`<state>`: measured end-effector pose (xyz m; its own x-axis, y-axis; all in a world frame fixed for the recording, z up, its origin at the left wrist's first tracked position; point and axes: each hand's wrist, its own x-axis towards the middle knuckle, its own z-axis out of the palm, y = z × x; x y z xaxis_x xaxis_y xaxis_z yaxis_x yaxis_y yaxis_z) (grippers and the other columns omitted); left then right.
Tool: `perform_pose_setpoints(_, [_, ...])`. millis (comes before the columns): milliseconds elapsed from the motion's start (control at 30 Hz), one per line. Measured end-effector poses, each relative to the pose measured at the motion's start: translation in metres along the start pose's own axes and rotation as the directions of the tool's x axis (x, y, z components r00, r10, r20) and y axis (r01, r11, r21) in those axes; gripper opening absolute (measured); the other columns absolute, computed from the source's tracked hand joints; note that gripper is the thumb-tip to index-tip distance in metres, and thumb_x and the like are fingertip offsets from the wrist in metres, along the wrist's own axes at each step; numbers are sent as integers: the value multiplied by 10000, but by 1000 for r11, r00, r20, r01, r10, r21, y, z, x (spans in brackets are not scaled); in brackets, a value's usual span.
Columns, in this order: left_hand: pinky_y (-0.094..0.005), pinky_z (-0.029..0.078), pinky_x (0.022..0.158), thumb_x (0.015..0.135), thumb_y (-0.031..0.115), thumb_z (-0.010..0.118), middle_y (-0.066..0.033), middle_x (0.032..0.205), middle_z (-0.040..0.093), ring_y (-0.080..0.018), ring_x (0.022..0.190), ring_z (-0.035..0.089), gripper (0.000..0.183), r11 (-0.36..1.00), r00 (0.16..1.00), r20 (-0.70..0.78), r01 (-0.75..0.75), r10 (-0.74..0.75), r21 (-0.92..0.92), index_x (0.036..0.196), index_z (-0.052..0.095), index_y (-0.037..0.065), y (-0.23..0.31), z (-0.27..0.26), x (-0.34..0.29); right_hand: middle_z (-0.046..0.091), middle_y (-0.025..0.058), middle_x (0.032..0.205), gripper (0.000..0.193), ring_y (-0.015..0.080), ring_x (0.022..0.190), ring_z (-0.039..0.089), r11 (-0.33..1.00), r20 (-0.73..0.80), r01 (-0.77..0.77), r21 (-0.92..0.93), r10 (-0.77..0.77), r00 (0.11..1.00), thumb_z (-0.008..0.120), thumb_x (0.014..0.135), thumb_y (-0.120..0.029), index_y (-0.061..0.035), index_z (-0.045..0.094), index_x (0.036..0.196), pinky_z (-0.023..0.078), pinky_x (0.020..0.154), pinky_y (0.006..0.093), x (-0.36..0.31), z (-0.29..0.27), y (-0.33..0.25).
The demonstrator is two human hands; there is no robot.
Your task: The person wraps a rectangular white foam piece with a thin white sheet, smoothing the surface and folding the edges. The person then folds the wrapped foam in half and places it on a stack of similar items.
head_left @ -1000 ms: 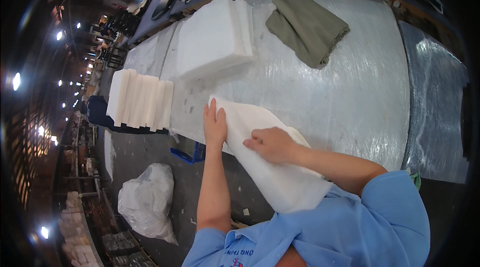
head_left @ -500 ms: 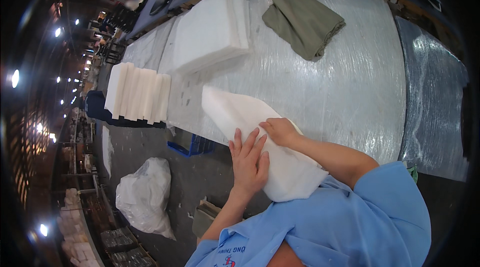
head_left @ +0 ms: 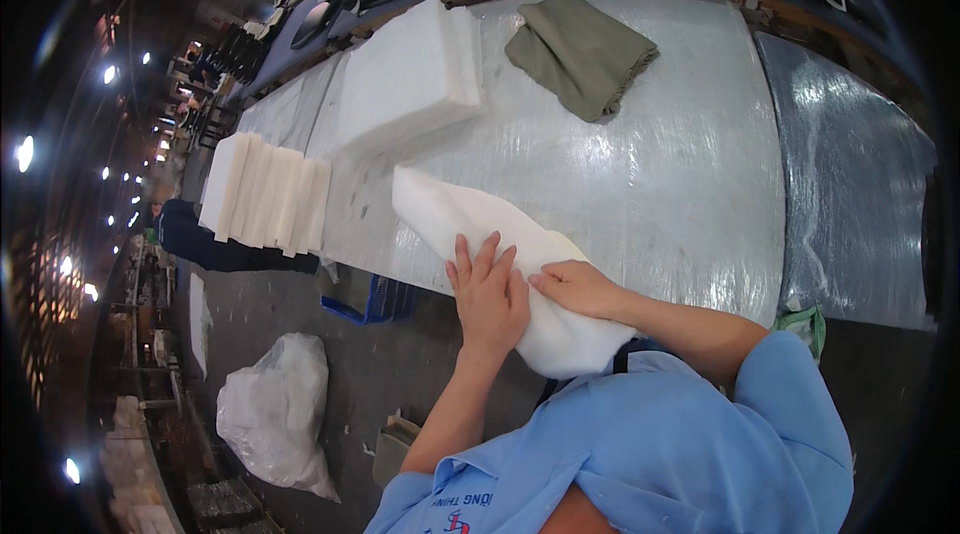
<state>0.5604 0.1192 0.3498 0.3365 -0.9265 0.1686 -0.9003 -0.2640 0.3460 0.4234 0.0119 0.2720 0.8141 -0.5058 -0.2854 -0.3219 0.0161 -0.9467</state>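
Observation:
A soft white sheet of wadding (head_left: 460, 209) lies across the near edge of the table, its lower end hanging toward my body. On it rests my left hand (head_left: 490, 299), palm down with the fingers stretched out. My right hand (head_left: 580, 289) is closed at the wadding's right side, its thumb on top and its other fingers curled under and partly hidden. A pale yellowish edge shows beside the right hand, under the white layer. Farther off, a folded olive-green cloth (head_left: 580, 54) lies on the plastic-covered table (head_left: 690, 174).
A thick white wadding stack (head_left: 405, 79) sits at the table's far left, with a second pile of white pads (head_left: 268, 194) nearer. On the floor are a blue crate (head_left: 372, 299) and a stuffed clear plastic bag (head_left: 280, 409). Dark pieces lie on the blue surface behind.
My right hand has slid down along the wadding toward my body. The wadding's lower end has drawn in and shows less over my shirt. The view has shifted slightly.

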Motion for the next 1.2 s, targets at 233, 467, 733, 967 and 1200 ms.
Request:
perform_pose_setpoints(233, [-616,53,1241,953,136,608,-141,1553,505,-475,1555,178,366,945,979,-189,-127,71,-301,1300,723,105,12,5,-29,691,239,830,429,436,777,665,921,-261,201,-333,-295,919,557,1030,-408,-26,708,909,517,710,493,-4,3,22])
perform_pose_setpoints(467, [-643,77,1226,920,147,642,-122,1521,530,-484,1546,180,253,979,984,-138,-132,110,-157,1129,781,117,19,23,-54,704,255,905,432,456,861,671,950,-237,223,-220,-273,932,538,1040,-393,-18,715,917,520,772,513,13,16,57])
perform_pose_setpoints(733, [-628,84,1233,920,123,631,-101,1503,558,-466,1549,195,219,986,990,-134,-69,48,-153,1068,792,111,41,23,-41,738,212,1035,375,403,996,688,936,-367,-211,-283,98,925,557,1013,-373,-46,736,978,520,901,490,21,-24,136])
perform_pose_setpoints(967, [-670,161,1203,882,172,666,-120,1494,561,-520,1502,261,234,992,985,-167,-59,39,-113,1074,786,114,59,31,-29,743,162,1056,431,294,962,692,998,-101,-38,-46,34,994,540,1024,-472,-118,731,1180,521,901,396,-18,-70,127])
perform_pose_setpoints(1200, [-682,183,1191,897,192,676,-138,1518,535,-530,1503,251,248,999,994,-105,-31,30,-8,1103,780,104,67,29,-24,698,163,878,558,246,843,650,990,79,-55,133,45,996,479,1059,-544,-51,718,955,509,808,373,-66,-43,48])
